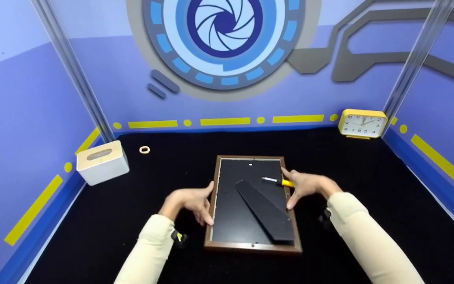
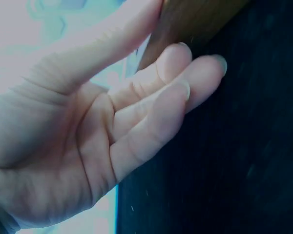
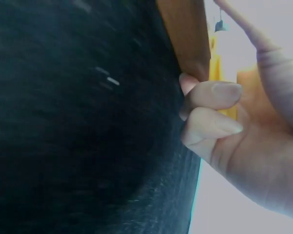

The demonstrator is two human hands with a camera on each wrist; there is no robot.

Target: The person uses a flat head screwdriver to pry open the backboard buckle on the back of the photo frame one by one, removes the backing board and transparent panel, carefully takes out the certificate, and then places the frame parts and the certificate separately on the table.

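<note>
A brown wooden picture frame (image 1: 210, 243) lies back side up in the middle of the black tabletop, its black backing board (image 1: 231, 225) showing. Slanted across the board is a black stand leg (image 1: 264, 211). My left hand (image 1: 191, 201) grips the frame's left edge, thumb and fingers bent around the wood. At the opposite edge, my right hand (image 1: 307, 185) holds the frame and also a yellow-handled screwdriver (image 1: 286, 183), whose metal shaft points left over the board. In the right wrist view, curled fingers (image 3: 212, 95) meet the frame's wooden edge (image 3: 188, 36), the yellow handle partly hidden behind them.
A tissue box (image 1: 106, 167) with a wooden top stands at the left. Near it lies a small light-coloured ring-shaped piece (image 1: 144, 150). A yellow clock (image 1: 363, 124) stands in the far right corner. Blue-purple panels (image 1: 105, 79) wall the table on the back and sides.
</note>
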